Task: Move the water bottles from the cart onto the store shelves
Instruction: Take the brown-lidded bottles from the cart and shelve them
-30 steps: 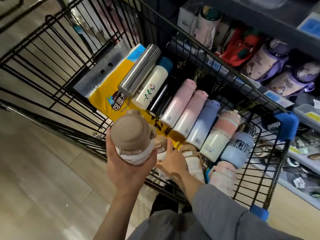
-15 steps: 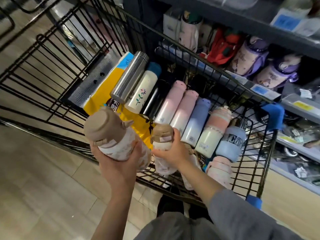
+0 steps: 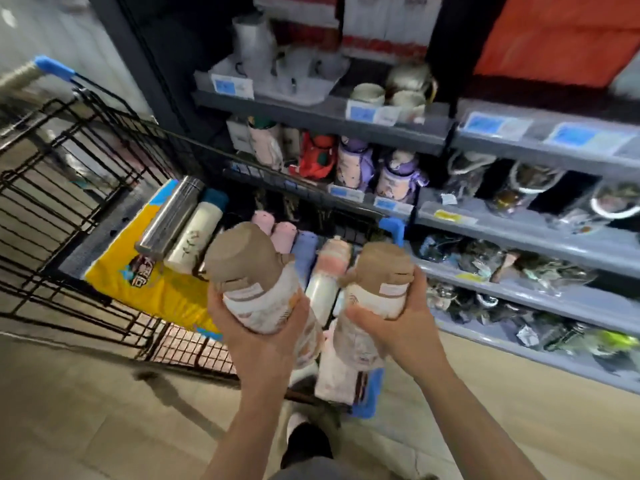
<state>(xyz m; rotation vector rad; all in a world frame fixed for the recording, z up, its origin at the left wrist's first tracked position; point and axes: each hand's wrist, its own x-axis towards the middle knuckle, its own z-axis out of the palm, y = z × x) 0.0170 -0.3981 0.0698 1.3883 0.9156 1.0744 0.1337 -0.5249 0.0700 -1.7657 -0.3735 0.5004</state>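
Observation:
My left hand (image 3: 263, 337) grips a white patterned water bottle with a tan lid (image 3: 252, 285), held above the near end of the black wire cart (image 3: 86, 188). My right hand (image 3: 401, 330) grips a second tan-lidded bottle (image 3: 377, 285) beside it. Both bottles point lids-up toward the shelves (image 3: 519, 230) on the right. Several bottles still lie in the cart: a steel one (image 3: 169, 216), a white flowered one (image 3: 194, 237), pink ones (image 3: 284, 233), a blue one (image 3: 304, 254) and a pink-and-cream one (image 3: 329, 268).
A yellow package (image 3: 152, 289) lies under the cart's bottles. The shelf level behind the cart holds purple bottles (image 3: 398, 174) and a red one (image 3: 317, 157). Mugs (image 3: 398, 95) sit one shelf higher. Lower shelves hold bagged goods. Tiled floor lies on the left.
My right hand has lifted a second tan-lidded bottle out of the cart. Both hands have risen and the view has swung up toward the shelves.

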